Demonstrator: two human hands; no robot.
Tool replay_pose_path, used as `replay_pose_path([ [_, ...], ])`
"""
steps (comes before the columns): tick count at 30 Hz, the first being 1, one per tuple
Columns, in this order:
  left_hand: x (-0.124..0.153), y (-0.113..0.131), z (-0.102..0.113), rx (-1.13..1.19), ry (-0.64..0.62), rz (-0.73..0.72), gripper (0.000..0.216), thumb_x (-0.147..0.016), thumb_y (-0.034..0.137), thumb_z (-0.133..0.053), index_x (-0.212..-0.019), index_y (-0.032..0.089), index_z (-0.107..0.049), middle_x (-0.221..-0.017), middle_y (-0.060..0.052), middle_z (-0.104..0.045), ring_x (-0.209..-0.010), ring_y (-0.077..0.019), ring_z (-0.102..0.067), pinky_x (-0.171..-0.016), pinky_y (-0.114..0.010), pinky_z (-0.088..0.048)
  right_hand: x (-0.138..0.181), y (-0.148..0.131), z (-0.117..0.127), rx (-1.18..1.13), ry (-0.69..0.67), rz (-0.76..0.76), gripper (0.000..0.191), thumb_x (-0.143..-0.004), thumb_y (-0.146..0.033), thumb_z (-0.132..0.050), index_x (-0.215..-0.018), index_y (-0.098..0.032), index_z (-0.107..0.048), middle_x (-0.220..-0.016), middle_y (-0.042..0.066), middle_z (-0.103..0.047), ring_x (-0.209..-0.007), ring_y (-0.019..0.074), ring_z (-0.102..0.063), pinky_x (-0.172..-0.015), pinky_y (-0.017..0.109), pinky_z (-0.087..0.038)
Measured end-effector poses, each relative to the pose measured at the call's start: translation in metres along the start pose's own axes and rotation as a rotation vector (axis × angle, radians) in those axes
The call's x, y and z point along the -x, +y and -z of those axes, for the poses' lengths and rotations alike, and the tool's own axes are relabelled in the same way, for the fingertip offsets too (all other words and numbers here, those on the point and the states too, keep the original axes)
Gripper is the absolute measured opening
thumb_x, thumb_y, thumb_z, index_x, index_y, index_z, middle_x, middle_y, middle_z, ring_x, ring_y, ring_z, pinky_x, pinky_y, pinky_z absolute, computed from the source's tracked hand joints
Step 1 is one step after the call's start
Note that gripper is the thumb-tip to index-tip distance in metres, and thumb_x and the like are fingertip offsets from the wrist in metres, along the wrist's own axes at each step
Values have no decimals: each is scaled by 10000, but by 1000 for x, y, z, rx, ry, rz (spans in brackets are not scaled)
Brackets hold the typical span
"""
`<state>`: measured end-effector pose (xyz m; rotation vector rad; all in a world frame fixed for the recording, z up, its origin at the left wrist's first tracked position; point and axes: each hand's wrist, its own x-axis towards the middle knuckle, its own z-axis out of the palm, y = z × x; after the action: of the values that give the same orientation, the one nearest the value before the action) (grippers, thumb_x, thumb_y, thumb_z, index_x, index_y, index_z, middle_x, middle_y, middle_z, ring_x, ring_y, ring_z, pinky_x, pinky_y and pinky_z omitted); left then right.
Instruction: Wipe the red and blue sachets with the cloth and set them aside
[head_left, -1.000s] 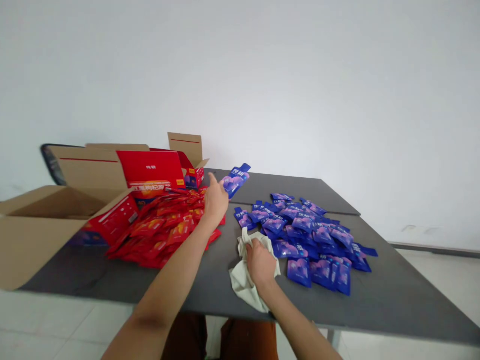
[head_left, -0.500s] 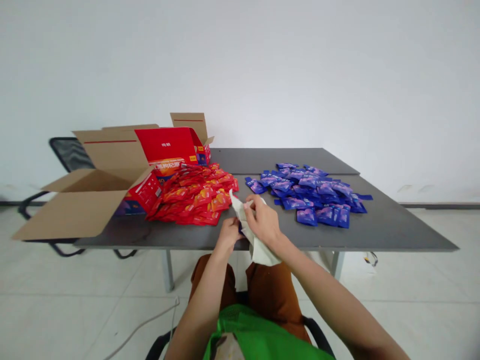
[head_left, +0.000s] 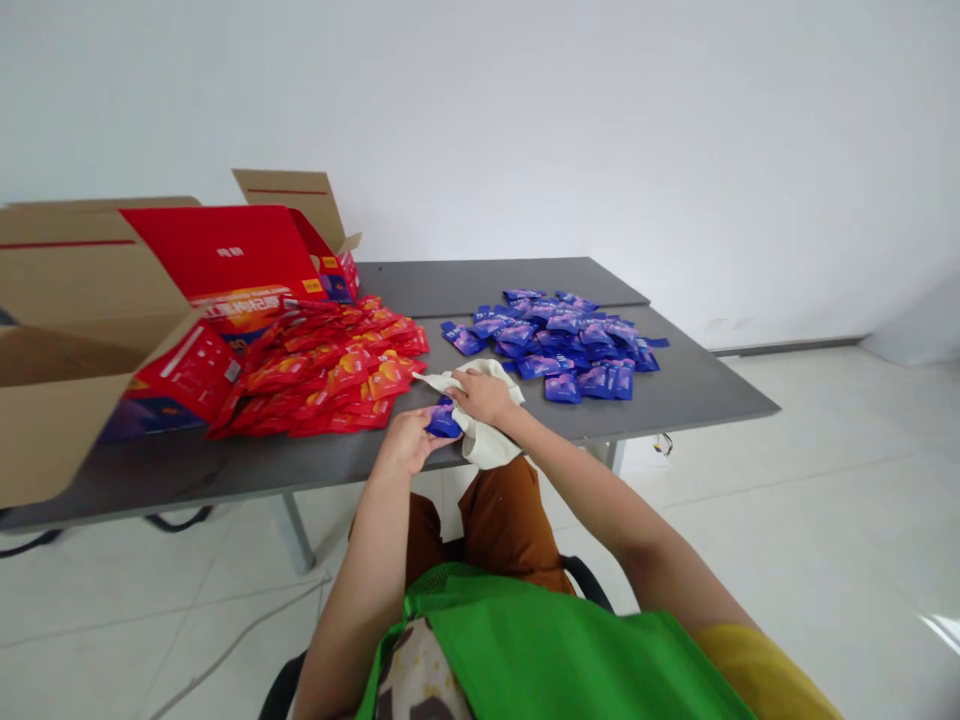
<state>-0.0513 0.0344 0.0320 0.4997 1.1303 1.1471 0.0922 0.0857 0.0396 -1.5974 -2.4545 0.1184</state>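
Note:
My left hand (head_left: 407, 440) grips a small blue packet (head_left: 444, 420) by its left side, just above the table's front edge. In my right hand (head_left: 484, 397) is a cream-coloured cloth (head_left: 489, 446), bunched under the fingers and hanging down towards my lap. The cloth touches the packet's right side and hides part of it. Left of my hands lies a heap of red packets (head_left: 345, 372) with orange printing. A pile of similar blue packets (head_left: 559, 335) spreads out behind my right hand and to its right.
On the left stand an open cardboard box (head_left: 67, 345) with wide flaps and a red printed box (head_left: 232, 250); another open carton (head_left: 300, 205) is behind. The dark grey table (head_left: 697, 392) ends on the right, above a pale tiled floor (head_left: 795, 520).
My view has turned to the right and shifted everything leftwards. The packet in my left hand, mostly covered before, now shows more of its blue face. The cloth lies flatter over the table edge.

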Motion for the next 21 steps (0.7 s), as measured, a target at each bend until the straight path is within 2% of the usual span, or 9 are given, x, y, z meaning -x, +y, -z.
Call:
replay_pose_path([
  [4, -2, 3, -2, 113, 2, -3, 140, -727, 18, -482, -702, 116, -579, -602, -34, -614, -502, -130, -574, -490, -244, -493, 28, -14, -8, -60, 62, 306, 359, -1016, -490, -349, -1177, -205, -495, -1139, 69, -580, -981, 218, -593, -779, 313, -477],
  [6, -3, 2, -3, 154, -39, -70, 82, -691, 48, -552, -663, 124, -566, -567, -5, -583, -444, -92, -507, -428, -193, -415, 35, -20, -12, -89, 79, 377, 374, -1007, -505, -366, -1156, -179, -474, -1151, 85, -571, -973, 218, -589, -784, 318, -477],
  [9, -5, -4, -4, 96, 10, -125, 83, -649, 73, -606, -720, 116, -607, -579, -7, -603, -459, -98, -525, -452, -199, -430, 22, -14, -15, -124, 72, 325, 349, -1018, -470, -361, -1191, -177, -437, -1197, 89, -563, -1021, 218, -581, -809, 324, -475],
  [13, -9, -15, -4, -7, 125, -122, 214, -649, 128, -580, -842, 95, -669, -612, -54, -652, -566, -170, -622, -557, -284, -509, -16, 3, -13, -66, 11, 104, 336, -1023, -443, -364, -1202, -171, -441, -1224, 106, -565, -1052, 250, -583, -822, 359, -481],
  [15, -10, -21, -5, -18, 167, -181, 240, -619, 159, -584, -828, 102, -687, -621, -57, -664, -619, -189, -643, -609, -303, -516, -22, 5, -11, -18, 13, 51, 334, -1018, -446, -373, -1166, -159, -459, -1176, 116, -580, -1005, 259, -597, -803, 369, -486],
  [17, -11, -25, -7, -19, 219, -258, 221, -577, 172, -582, -761, 116, -689, -605, -41, -658, -620, -185, -636, -609, -286, -502, -15, 3, -11, 4, 45, 95, 330, -1018, -448, -366, -1134, -155, -461, -1120, 115, -583, -959, 248, -601, -783, 358, -489],
  [21, -13, -29, -12, 20, 275, -303, 135, -508, 137, -533, -612, 153, -618, -489, 15, -566, -444, -119, -506, -436, -211, -378, 20, -4, -16, -26, 60, 351, 314, -1012, -457, -374, -1086, -161, -450, -1089, 108, -549, -946, 219, -577, -777, 335, -491],
])
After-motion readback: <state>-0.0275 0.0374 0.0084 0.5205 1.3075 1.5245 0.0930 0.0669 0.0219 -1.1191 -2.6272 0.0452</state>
